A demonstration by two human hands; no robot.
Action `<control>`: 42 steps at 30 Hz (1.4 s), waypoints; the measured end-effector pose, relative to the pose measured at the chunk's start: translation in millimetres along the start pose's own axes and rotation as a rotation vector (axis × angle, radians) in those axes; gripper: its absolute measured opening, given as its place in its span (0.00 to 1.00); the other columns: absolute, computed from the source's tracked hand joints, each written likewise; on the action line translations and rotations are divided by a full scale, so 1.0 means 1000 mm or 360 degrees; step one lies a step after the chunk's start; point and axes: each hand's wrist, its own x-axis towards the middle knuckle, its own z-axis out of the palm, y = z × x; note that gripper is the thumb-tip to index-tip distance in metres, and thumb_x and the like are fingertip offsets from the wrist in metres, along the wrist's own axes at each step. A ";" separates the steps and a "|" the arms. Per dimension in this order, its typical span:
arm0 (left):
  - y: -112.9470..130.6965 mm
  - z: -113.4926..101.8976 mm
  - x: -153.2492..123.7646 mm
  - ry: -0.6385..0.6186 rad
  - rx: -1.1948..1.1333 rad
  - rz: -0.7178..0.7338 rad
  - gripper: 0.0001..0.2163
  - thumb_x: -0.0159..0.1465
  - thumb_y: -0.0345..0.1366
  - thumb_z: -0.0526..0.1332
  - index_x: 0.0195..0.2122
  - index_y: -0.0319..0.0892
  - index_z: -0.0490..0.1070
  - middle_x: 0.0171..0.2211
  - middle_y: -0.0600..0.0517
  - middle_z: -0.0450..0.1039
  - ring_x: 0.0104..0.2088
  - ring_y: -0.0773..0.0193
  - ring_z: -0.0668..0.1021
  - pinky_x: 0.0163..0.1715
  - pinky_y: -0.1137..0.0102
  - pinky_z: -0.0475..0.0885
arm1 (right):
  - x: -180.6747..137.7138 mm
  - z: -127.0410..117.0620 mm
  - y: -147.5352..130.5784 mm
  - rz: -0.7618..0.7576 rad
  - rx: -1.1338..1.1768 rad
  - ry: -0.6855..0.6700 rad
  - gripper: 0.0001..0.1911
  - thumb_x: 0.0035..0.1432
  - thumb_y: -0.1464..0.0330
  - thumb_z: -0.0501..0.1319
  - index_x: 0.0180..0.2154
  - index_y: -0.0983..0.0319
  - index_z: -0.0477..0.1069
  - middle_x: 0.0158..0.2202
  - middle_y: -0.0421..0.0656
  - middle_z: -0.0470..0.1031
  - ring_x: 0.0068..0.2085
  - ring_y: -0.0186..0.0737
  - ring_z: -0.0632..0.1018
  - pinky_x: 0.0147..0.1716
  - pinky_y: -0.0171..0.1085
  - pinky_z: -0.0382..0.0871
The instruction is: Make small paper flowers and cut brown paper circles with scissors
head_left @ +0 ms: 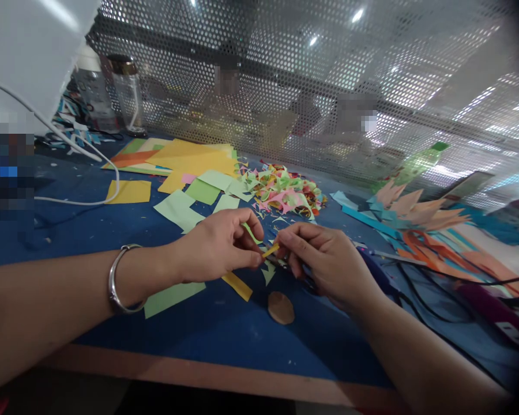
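A: What are the hands doing?

B: The right hand (328, 253) pinches a narrow yellow paper strip (270, 251) between thumb and fingers. The left hand (218, 245) is curled, with a gap between thumb and forefinger; its thumb tip meets the other end of the strip, but I can't tell whether it grips

A: So where is that strip?

B: Between the two sets of fingertips, raised over the blue tabletop (225, 340). Something dark shows under the right hand, too hidden to name

A: And lying close by?

B: A flat brown oval disc (281, 308) nearer the wearer, a wider yellow strip (237, 286) partly under the left hand, and a pale green sheet (175, 298) beneath the left wrist, which wears a silver bangle (112, 282)

A: Farther off?

B: A heap of coloured paper clippings (285, 190), with stacked yellow sheets (192, 157) left of it. Over to the right, peach folded paper points (409, 207) stand beside orange strips (424, 248). A perforated metal screen (168, 86) rises behind, two clear bottles (127, 95) at its left end
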 end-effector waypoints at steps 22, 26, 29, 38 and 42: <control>0.003 -0.001 -0.003 -0.0062 0.0117 -0.0059 0.12 0.55 0.29 0.67 0.38 0.41 0.65 0.26 0.55 0.74 0.29 0.66 0.76 0.30 0.70 0.69 | -0.002 -0.001 -0.001 -0.0156 -0.0192 -0.0102 0.16 0.58 0.55 0.65 0.30 0.62 0.73 0.22 0.36 0.70 0.18 0.27 0.68 0.17 0.30 0.59; 0.001 0.000 -0.003 -0.0015 0.0248 0.0077 0.13 0.56 0.33 0.68 0.39 0.41 0.66 0.30 0.54 0.75 0.32 0.66 0.76 0.32 0.70 0.69 | -0.003 0.000 0.000 -0.0200 -0.0265 -0.0124 0.16 0.62 0.56 0.62 0.30 0.62 0.72 0.22 0.36 0.69 0.18 0.27 0.67 0.17 0.29 0.59; -0.001 0.001 0.000 0.0004 0.0150 0.0101 0.13 0.55 0.31 0.68 0.38 0.41 0.66 0.30 0.54 0.74 0.32 0.67 0.76 0.32 0.71 0.69 | -0.003 0.000 0.000 -0.0228 -0.0300 -0.0142 0.15 0.62 0.58 0.61 0.29 0.62 0.72 0.22 0.35 0.67 0.18 0.27 0.66 0.17 0.29 0.58; 0.003 0.001 0.000 0.0068 -0.0121 -0.0098 0.12 0.55 0.28 0.68 0.39 0.39 0.67 0.25 0.57 0.73 0.27 0.70 0.74 0.31 0.72 0.67 | -0.001 -0.006 -0.001 -0.0245 -0.0395 -0.0009 0.15 0.62 0.57 0.60 0.30 0.61 0.72 0.22 0.36 0.69 0.18 0.29 0.69 0.18 0.31 0.62; 0.004 -0.002 0.000 0.0242 -0.0293 -0.0131 0.10 0.56 0.29 0.68 0.37 0.38 0.69 0.25 0.56 0.73 0.28 0.71 0.74 0.32 0.72 0.69 | 0.000 -0.027 0.007 -0.0268 -0.0586 0.0242 0.16 0.61 0.55 0.61 0.31 0.61 0.74 0.24 0.39 0.72 0.20 0.31 0.70 0.20 0.32 0.65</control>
